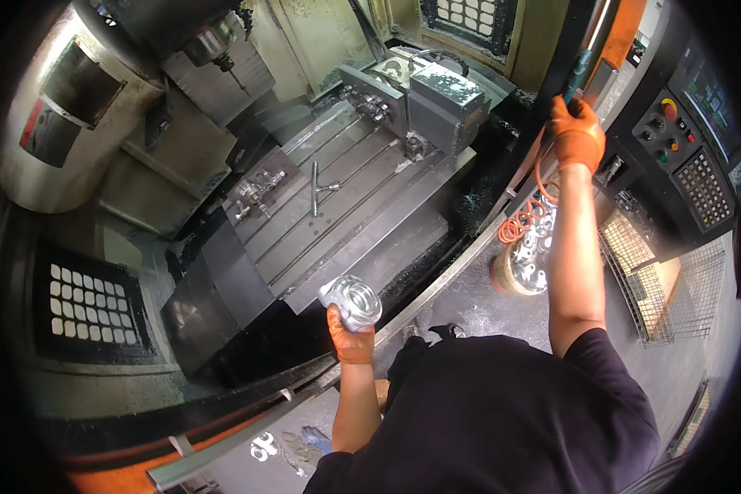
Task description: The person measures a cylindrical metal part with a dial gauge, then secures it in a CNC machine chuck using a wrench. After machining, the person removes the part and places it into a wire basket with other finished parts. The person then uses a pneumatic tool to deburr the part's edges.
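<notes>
My left hand (352, 344), in an orange glove, is closed round a silvery, ring-shaped metal casting (354, 301) with a round bore. It holds the part up in front of the machine's near edge. My right arm reaches far forward, and my right hand (578, 136), also gloved in orange, is wrapped round an air blow gun (580, 72) beside the door frame. A coiled orange hose (521, 228) hangs down from that hand. On the slotted machine table (337, 216) lies a T-handled wrench (314, 188), apart from both hands.
A fixture plate (373, 100) and rotary unit (446, 103) stand at the table's far end. The spindle tool (232, 72) hangs at upper left. A bucket (504, 276) of metal parts sits below my right arm. The control panel (683, 148) and a wire basket (638, 280) are at right.
</notes>
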### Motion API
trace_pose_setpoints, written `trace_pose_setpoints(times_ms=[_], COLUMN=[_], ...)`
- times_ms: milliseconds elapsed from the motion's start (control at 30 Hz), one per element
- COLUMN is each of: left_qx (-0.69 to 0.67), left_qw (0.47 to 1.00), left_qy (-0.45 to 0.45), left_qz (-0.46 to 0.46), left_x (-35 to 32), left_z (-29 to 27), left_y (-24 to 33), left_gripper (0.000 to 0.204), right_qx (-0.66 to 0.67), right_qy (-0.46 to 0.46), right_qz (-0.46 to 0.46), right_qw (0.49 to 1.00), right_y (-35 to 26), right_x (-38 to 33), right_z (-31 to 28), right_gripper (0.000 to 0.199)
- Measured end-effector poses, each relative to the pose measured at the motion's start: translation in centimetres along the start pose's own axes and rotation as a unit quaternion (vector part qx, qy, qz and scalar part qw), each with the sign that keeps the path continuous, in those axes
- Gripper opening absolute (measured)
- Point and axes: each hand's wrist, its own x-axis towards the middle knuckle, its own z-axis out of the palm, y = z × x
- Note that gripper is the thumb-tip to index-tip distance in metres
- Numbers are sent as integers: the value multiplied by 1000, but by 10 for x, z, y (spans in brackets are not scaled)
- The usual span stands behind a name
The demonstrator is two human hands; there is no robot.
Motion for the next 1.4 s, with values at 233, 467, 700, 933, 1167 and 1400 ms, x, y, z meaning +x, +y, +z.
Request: trace_pose_setpoints(times_ms=[233,467,700,933,1167,1400], left_qx=[6,-31,-66,-94,-79,-108], left_qw=[999,999,997,993,988,984], left_qy=[-24,-11,44,71,110,44], left_qz=[-29,-27,-16,25,72,131], left_x=[28,65,92,80,76,76], left_z=[-3,-10,-19,-13,-54,-29], left_y=[42,46,52,74,88,100], left_gripper=[54,51,48,50,60,56], right_qx=[397,536,11,-131,-354,-187], right_qy=[132,-259,-469,-469,-499,-550], right_qz=[-178,-7,-16,-315,-373,-106], right_qw=[890,803,883,815,697,807], right_y=[37,45,-29,-35,-98,-59], right_x=[13,-161,-166,-105,-91,-67], right_z=[-48,-90,43,192,239,268], right_gripper=[52,54,36,44,47,43])
